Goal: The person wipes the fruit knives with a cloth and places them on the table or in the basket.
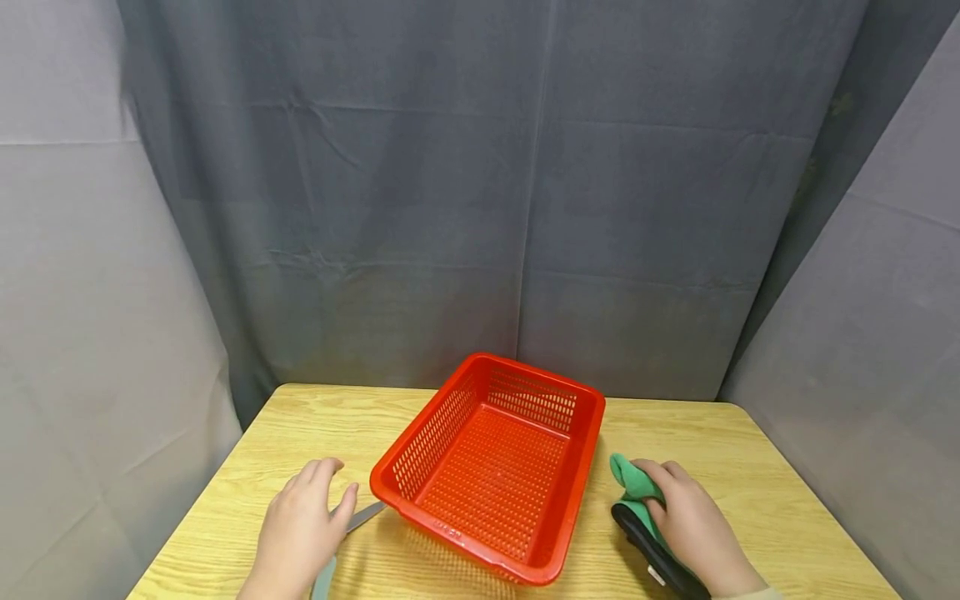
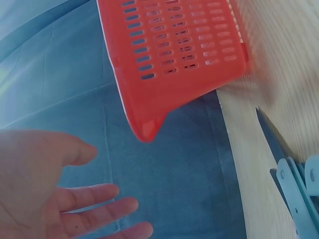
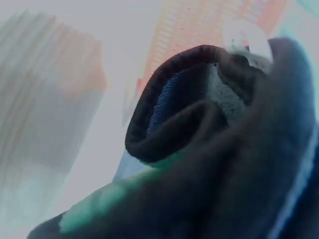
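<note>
My left hand (image 1: 300, 517) is spread, thumb apart from the fingers, and holds nothing. It is beside the near left corner of a red plastic basket (image 1: 453, 533) with slotted sides. Beside that hand lies a bladed tool (image 1: 363, 517) with a pointed grey blade; the left wrist view shows its pale blue-green riveted handles (image 2: 299, 199). On the other side of the basket, my right hand (image 1: 697, 517) grips a green and black fabric piece (image 1: 656, 554). Its black bound opening (image 3: 172, 139) shows a bluish-grey inside and a white tag (image 3: 246, 37). The gripping fingers are partly hidden.
The basket stands on a light wood-grain table (image 1: 750, 483), and no contents show inside it. A dark grey curtain (image 1: 420, 208) hangs behind the far edge. Pale cloth panels (image 1: 90, 333) close off the left and right sides.
</note>
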Demonstrator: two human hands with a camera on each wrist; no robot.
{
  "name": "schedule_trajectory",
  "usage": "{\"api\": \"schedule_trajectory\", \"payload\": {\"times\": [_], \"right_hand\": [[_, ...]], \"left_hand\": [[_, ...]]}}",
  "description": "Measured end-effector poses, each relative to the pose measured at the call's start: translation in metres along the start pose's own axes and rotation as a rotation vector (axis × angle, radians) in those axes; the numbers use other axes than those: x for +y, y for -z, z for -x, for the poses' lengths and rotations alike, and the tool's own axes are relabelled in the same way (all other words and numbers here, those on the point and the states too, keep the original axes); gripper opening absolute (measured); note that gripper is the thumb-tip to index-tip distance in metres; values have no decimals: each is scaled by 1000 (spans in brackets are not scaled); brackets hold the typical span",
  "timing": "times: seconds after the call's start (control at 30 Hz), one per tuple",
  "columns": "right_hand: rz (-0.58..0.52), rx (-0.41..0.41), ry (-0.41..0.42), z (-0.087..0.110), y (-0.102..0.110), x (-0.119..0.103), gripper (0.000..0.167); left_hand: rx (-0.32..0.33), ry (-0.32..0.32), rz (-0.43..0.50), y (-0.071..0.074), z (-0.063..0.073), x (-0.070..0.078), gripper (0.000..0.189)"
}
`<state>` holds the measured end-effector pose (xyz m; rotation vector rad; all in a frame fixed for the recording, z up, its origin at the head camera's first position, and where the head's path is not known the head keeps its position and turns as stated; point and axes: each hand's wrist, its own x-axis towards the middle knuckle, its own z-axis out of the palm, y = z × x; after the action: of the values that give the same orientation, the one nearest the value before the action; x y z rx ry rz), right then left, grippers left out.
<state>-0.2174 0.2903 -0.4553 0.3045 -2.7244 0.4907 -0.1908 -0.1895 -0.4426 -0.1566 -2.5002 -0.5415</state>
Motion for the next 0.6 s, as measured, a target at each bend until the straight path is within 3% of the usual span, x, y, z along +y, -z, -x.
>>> {"api": "schedule_trajectory", "payload": {"times": [0.17, 0.6], "right_hand": [[-30, 95, -4, 2, 12, -2, 52], [-55, 258, -4, 4, 33, -19, 51]], "left_hand": [[-63, 41, 2, 4, 0, -1, 26], [-315, 133, -36, 3, 2, -17, 21]]}}
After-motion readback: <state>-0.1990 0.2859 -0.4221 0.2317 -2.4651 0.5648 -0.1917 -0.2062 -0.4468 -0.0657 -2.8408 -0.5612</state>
